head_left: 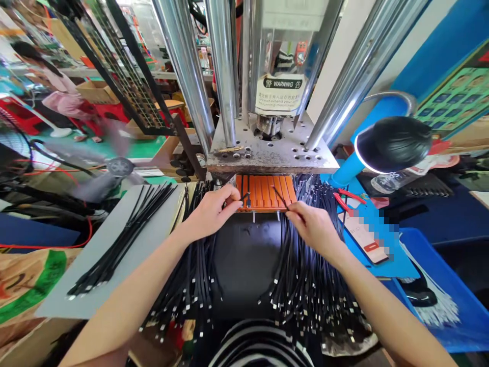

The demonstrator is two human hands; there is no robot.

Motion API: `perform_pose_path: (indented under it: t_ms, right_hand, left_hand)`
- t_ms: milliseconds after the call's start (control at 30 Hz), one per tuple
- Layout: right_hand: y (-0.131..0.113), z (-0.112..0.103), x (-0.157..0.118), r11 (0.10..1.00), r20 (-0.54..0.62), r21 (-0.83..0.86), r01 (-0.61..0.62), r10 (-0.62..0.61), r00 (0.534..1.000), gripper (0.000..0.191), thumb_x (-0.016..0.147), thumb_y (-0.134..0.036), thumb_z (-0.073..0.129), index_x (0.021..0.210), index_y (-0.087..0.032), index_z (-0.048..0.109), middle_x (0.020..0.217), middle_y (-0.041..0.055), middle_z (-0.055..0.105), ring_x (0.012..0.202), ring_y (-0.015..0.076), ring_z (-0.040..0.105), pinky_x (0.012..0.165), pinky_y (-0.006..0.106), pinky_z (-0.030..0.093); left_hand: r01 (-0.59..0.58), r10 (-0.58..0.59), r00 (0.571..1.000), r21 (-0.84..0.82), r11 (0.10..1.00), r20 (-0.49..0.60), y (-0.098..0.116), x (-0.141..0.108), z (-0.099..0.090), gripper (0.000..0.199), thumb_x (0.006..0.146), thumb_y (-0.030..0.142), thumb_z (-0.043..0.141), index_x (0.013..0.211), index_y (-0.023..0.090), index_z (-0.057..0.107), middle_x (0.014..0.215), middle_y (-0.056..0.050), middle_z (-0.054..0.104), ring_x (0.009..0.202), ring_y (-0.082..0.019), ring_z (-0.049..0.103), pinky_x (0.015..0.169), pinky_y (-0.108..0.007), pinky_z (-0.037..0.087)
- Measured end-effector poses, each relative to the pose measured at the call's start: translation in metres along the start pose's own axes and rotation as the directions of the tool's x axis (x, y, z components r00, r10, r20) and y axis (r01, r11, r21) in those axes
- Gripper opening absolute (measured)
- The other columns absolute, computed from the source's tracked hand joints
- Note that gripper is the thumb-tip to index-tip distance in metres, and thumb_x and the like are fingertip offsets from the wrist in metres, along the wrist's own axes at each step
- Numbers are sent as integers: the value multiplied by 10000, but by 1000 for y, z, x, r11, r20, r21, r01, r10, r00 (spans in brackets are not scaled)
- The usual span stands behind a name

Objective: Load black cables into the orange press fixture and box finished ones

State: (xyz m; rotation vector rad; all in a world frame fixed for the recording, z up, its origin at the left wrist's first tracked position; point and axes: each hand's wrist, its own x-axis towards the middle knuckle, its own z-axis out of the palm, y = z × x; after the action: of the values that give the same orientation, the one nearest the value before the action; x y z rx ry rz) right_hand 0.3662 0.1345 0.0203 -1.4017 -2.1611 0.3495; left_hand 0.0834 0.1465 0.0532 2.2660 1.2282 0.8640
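Observation:
An orange slotted fixture (263,189) sits under the steel plate of a press. My left hand (210,211) is at its left edge, thumb and forefinger pinched on the end of a short black cable piece. A black cable (249,183) lies in a slot beside those fingertips. At the right front corner, my right hand (315,224) pinches another black cable (280,196), whose end slants over the slots. Black cables with metal plugs hang in a left bundle (194,270) and a right bundle (305,275), either side of a black surface (248,260).
The press plate (271,153) hangs close above both hands, between steel columns. A black cable bundle (126,234) lies on a grey board at left, near a spinning fan (120,167). At right are a lamp (395,142), red-handled pliers (349,199), a phone (364,237) and a blue bin (458,285).

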Motion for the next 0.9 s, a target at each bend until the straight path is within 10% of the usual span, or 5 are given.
perform_pose_path:
  t_ms: [333, 633, 767, 900]
  right_hand:
    - [-64, 0, 22, 762, -74, 639, 107, -77, 994, 128, 934, -327, 494, 830, -254, 507, 633, -32, 622, 507, 136, 556, 501, 246, 410]
    - [-74, 11, 15, 871, -94, 441, 217, -195, 976, 159, 948, -300, 473, 840, -230, 567, 779, 19, 639, 712, 166, 603, 663, 271, 455]
    - [-58, 31, 14, 914, 31, 380, 146, -170, 985, 117, 906, -232, 534, 913, -212, 649, 860, 33, 700, 787, 180, 647, 721, 275, 475]
    - [-32, 42, 50, 951, 23, 307, 40, -49, 999, 165, 863, -280, 609, 746, -188, 679, 691, 13, 678, 603, 158, 605, 587, 247, 417]
  left_hand:
    - [-225, 202, 971, -211, 951, -126, 63, 40, -13, 148, 955, 289, 504, 945, 176, 600, 683, 22, 527, 575, -85, 494, 539, -206, 396]
    - [-153, 134, 988, -418, 895, -74, 71, 62, -15, 327, 894, 379, 612, 658, 175, 513, 495, 44, 534, 423, -79, 526, 456, -216, 430]
    - [-246, 147, 911, -221, 944, -386, 74, 76, -20, 286, 901, 424, 592, 740, 190, 555, 598, 45, 531, 529, -80, 560, 504, -216, 430]
    - [-279, 273, 881, 41, 959, -387, 84, 79, -28, 296, 928, 477, 519, 826, 217, 620, 774, 7, 602, 791, -137, 631, 643, -275, 490]
